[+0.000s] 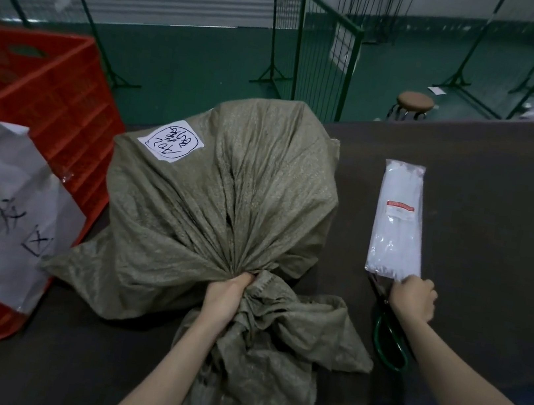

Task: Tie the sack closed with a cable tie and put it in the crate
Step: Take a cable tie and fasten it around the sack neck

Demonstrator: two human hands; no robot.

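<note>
So from my feed: one long dark brown table (466,204) takes up most of the view, with everything sitting on it. Biggest thing on it is the single olive-green woven sack (224,203), bulging, lying mid-table with one white handwritten label (171,140) stuck on its upper side. Its neck is bunched up at the near end, and the left hand (227,295) is clenched right around that gathered neck, fingers wrapped into the folds, loose fabric spilling out below the fist toward the table edge.

One red plastic slatted crate (49,93) stands at the left, just beside the sack, with one big white paper sheet with black writing (1,207) hanging over its front.

To the right of the sack there's one clear plastic packet of white cable ties (397,222), flat on the table. The right hand (412,298) is at its near end, fingertips touching the packet's corner; can't tell if it's actually pinching anything. One pair of green-handled scissors (388,342) lies partly under that wrist.
</note>
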